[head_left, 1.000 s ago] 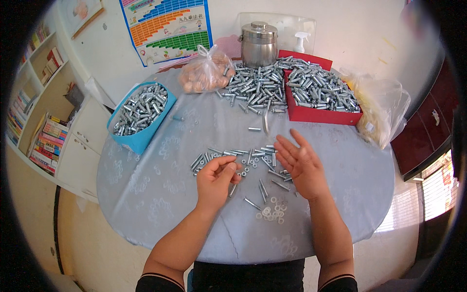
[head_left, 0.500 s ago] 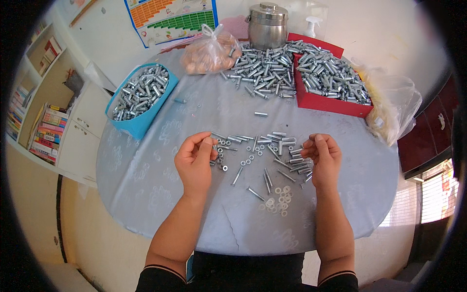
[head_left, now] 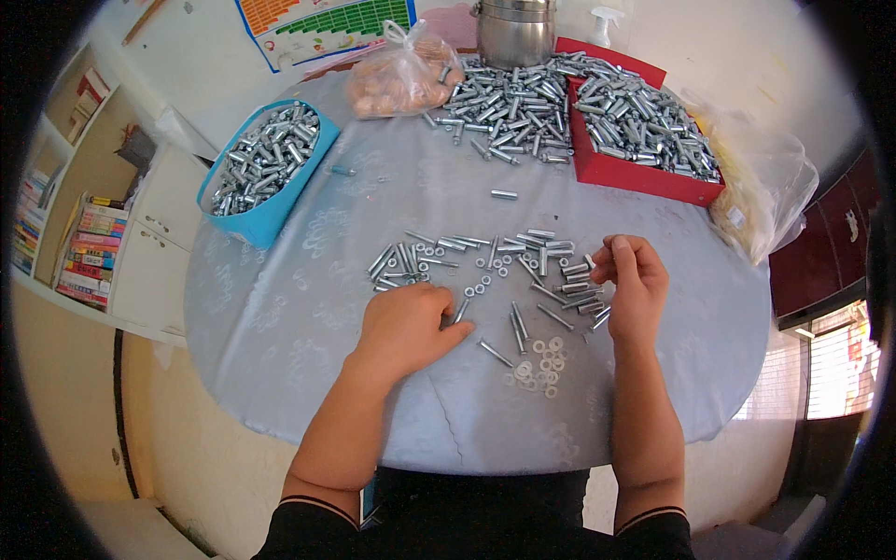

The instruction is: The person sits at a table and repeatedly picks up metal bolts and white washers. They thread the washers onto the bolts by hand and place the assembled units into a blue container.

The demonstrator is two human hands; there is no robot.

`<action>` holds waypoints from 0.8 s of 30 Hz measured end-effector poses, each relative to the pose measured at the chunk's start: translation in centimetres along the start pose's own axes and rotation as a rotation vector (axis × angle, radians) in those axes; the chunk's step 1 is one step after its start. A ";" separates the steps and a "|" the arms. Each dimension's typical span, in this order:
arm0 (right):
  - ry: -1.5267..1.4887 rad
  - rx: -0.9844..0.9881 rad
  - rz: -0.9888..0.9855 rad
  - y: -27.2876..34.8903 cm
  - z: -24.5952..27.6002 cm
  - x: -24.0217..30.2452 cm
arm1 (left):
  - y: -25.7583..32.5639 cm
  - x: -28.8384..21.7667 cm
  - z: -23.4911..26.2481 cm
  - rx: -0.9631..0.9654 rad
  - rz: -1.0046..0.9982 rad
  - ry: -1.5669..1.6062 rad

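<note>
Apparently, the fingers of the left hand (head_left: 406, 322) are bent down at the left part of the scattered bolts (head_left: 521, 323) and nuts (head_left: 485, 280). Their tips are covered by the hand itself, so I cannot tell whether they hold something; the thumb stands apart, toward the right. The right hand (head_left: 639, 285) is raised, with thumb and forefinger in a narrow, nearly closed shape just beside the metal sleeves (head_left: 580, 288); whether a small piece is between them, I cannot tell.

For such small parts, in my judgement, it is good to pinch one piece with the fingertips only and keep the wrist high, so that neighbours do not roll. The pale flat washers (head_left: 553, 365), lower between the hands, probably need a nail under the edge.

Farther out on the grey surface (head_left: 280, 359), at upper left, stands a blue container (head_left: 291, 199), and at upper right a red box (head_left: 621, 175), both full of metal pieces; their lower layers are hidden. The steel pot (head_left: 516, 39) is cut by the top edge.
</note>
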State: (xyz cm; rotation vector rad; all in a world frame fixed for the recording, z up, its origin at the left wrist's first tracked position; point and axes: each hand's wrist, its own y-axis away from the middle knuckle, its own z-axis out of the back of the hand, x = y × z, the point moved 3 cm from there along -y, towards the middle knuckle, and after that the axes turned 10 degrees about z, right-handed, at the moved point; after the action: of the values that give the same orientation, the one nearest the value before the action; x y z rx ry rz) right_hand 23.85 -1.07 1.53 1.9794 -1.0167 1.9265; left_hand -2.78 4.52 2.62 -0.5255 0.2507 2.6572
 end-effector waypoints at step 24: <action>0.936 0.549 0.294 -0.3 1.0 -0.4 | 0.1 -1.3 -1.3 -0.165 -0.115 0.453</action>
State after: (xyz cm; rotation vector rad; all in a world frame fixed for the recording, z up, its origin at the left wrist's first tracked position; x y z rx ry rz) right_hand 24.89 -1.30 1.17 0.8154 -0.5466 3.0446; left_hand -1.27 3.63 1.96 -1.1591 0.1264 2.4300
